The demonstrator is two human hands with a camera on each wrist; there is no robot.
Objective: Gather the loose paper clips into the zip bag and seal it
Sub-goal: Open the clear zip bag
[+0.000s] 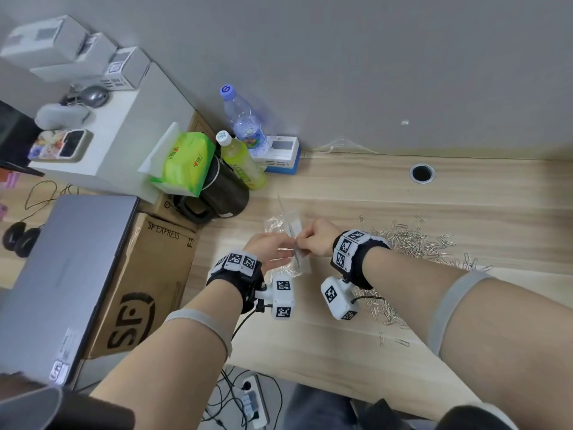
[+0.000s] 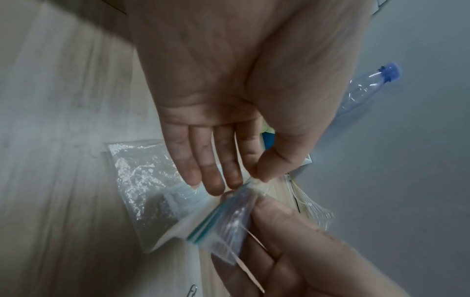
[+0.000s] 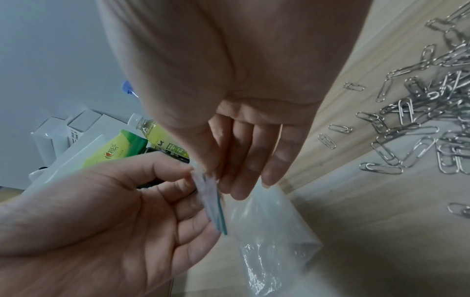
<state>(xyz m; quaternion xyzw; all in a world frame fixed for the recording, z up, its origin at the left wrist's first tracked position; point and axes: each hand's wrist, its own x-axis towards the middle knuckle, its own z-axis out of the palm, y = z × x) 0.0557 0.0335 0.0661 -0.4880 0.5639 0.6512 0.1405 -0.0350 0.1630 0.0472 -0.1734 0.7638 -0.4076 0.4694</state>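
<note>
clear zip bag (image 3: 269,227), teal seal strip, crinkled, empty

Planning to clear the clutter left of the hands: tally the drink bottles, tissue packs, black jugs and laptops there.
Drink bottles: 2 (blue-capped bottle, white-capped bottle)
Tissue packs: 1
Black jugs: 1
Laptops: 1
Total: 5

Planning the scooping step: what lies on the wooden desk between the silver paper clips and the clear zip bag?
Nothing visible: bare wood separates the heap of silver paper clips from the clear zip bag, pinched by the left hand and right hand.
</note>
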